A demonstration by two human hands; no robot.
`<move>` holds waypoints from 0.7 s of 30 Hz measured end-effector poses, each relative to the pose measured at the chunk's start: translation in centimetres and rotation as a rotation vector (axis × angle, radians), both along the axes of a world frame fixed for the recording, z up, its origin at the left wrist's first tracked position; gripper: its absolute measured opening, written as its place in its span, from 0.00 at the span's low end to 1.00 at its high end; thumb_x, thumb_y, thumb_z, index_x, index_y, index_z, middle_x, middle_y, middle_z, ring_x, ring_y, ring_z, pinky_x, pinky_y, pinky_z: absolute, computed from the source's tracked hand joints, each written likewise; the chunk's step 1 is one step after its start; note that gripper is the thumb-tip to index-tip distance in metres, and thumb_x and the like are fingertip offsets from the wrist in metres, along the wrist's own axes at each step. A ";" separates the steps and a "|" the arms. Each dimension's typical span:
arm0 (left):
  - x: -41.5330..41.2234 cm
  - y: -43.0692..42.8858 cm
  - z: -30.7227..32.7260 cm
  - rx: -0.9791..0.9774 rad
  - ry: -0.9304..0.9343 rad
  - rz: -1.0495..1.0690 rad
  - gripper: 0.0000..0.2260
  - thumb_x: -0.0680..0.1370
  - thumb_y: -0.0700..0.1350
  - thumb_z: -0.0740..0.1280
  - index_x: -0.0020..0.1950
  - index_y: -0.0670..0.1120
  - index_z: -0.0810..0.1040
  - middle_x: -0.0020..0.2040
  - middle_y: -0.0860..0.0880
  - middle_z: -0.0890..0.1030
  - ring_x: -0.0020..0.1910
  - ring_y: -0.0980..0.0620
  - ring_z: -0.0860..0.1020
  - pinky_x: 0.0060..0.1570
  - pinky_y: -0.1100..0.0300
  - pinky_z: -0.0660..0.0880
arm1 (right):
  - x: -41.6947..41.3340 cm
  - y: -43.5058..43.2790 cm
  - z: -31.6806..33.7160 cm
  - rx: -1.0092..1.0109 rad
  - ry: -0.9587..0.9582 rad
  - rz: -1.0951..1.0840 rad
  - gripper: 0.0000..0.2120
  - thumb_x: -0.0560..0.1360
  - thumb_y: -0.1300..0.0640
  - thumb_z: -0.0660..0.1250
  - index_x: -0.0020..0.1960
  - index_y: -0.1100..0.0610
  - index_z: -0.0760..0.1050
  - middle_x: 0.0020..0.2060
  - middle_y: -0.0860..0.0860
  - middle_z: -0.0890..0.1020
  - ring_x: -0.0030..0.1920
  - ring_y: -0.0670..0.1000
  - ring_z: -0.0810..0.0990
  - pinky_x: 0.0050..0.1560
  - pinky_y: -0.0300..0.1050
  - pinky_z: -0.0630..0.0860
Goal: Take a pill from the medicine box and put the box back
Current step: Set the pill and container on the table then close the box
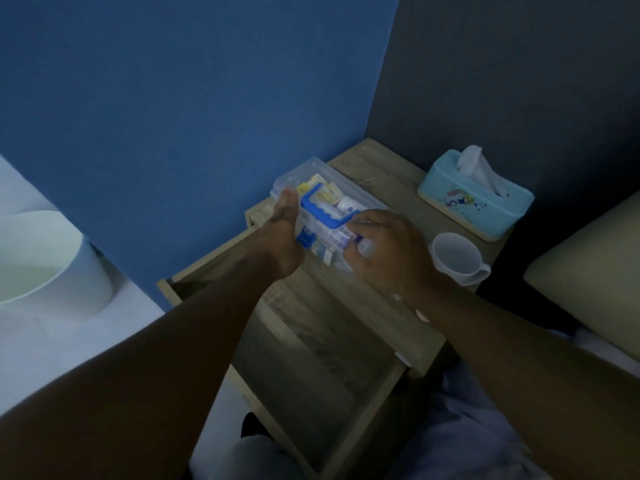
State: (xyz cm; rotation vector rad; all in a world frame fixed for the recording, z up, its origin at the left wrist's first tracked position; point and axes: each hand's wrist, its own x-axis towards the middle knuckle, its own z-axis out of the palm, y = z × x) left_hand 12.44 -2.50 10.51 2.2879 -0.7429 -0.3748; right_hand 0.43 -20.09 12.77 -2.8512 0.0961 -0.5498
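The medicine box [323,202] is a clear plastic case with a blue handle and blue latches, and packets and a small bottle show through its lid. It rests on the wooden nightstand [391,188]. My left hand [285,233] grips the box's left end by a blue latch. My right hand [388,251] presses on the box's right end, fingers curled over the lid. No pill can be seen in either hand.
The nightstand's drawer [311,358] is pulled out below the box. A white cup [457,258] stands just right of my right hand, and a light blue tissue box [474,195] sits behind it. A white bin [45,265] stands at the left, a cushion [595,271] at the right.
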 end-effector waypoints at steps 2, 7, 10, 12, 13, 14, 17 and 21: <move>-1.2 0.7 -0.9 -0.099 0.046 0.061 0.43 0.75 0.33 0.64 0.80 0.44 0.39 0.81 0.43 0.48 0.80 0.46 0.52 0.77 0.50 0.56 | -0.1 0.1 -0.4 -0.064 0.028 0.003 0.17 0.75 0.50 0.67 0.59 0.59 0.80 0.58 0.55 0.81 0.59 0.52 0.78 0.57 0.53 0.76; -2.1 1.1 -3.6 0.028 0.039 0.177 0.36 0.78 0.45 0.67 0.80 0.44 0.50 0.80 0.44 0.59 0.78 0.44 0.59 0.73 0.53 0.60 | -0.3 -0.4 -1.4 -0.037 0.049 -0.035 0.18 0.77 0.47 0.63 0.63 0.55 0.77 0.67 0.57 0.72 0.65 0.55 0.72 0.62 0.55 0.74; -1.5 0.7 -4.5 0.017 0.105 0.246 0.35 0.76 0.51 0.70 0.78 0.47 0.59 0.73 0.45 0.71 0.72 0.45 0.69 0.65 0.52 0.69 | -0.7 -0.4 -1.8 0.006 0.065 -0.060 0.19 0.79 0.45 0.62 0.66 0.52 0.75 0.70 0.56 0.73 0.70 0.55 0.70 0.67 0.50 0.70; -1.1 0.2 -4.9 -0.039 0.156 0.272 0.33 0.73 0.54 0.72 0.75 0.49 0.65 0.67 0.47 0.77 0.66 0.48 0.75 0.58 0.53 0.75 | -0.6 -0.2 -1.7 0.025 0.088 -0.086 0.20 0.79 0.45 0.63 0.67 0.52 0.75 0.71 0.55 0.74 0.73 0.54 0.69 0.68 0.51 0.70; -0.9 0.0 -5.0 -0.073 0.175 0.290 0.31 0.72 0.56 0.73 0.72 0.50 0.69 0.64 0.48 0.80 0.63 0.50 0.77 0.53 0.55 0.76 | -0.5 -0.1 -1.6 0.032 0.098 -0.095 0.20 0.79 0.45 0.63 0.67 0.53 0.76 0.70 0.55 0.74 0.73 0.54 0.69 0.68 0.52 0.72; -0.9 -0.2 -5.1 -0.101 0.193 0.310 0.28 0.71 0.56 0.73 0.69 0.51 0.72 0.60 0.50 0.81 0.59 0.52 0.78 0.49 0.57 0.76 | -0.4 -0.1 -1.4 0.040 0.105 -0.098 0.20 0.78 0.45 0.64 0.67 0.53 0.76 0.70 0.56 0.75 0.73 0.54 0.70 0.67 0.54 0.73; -0.9 -0.5 -5.2 -0.147 0.189 0.363 0.18 0.71 0.56 0.73 0.59 0.54 0.77 0.49 0.57 0.81 0.52 0.55 0.80 0.43 0.59 0.76 | -0.3 0.0 -0.9 0.064 0.120 -0.110 0.21 0.78 0.46 0.65 0.67 0.54 0.76 0.70 0.56 0.75 0.73 0.55 0.70 0.67 0.55 0.74; -1.5 -0.3 -5.1 -0.174 0.127 0.410 0.15 0.73 0.55 0.72 0.57 0.54 0.78 0.49 0.56 0.82 0.51 0.55 0.80 0.47 0.55 0.79 | -0.3 0.3 -0.8 0.067 0.149 -0.120 0.21 0.78 0.45 0.63 0.68 0.53 0.75 0.72 0.55 0.74 0.75 0.54 0.68 0.67 0.57 0.73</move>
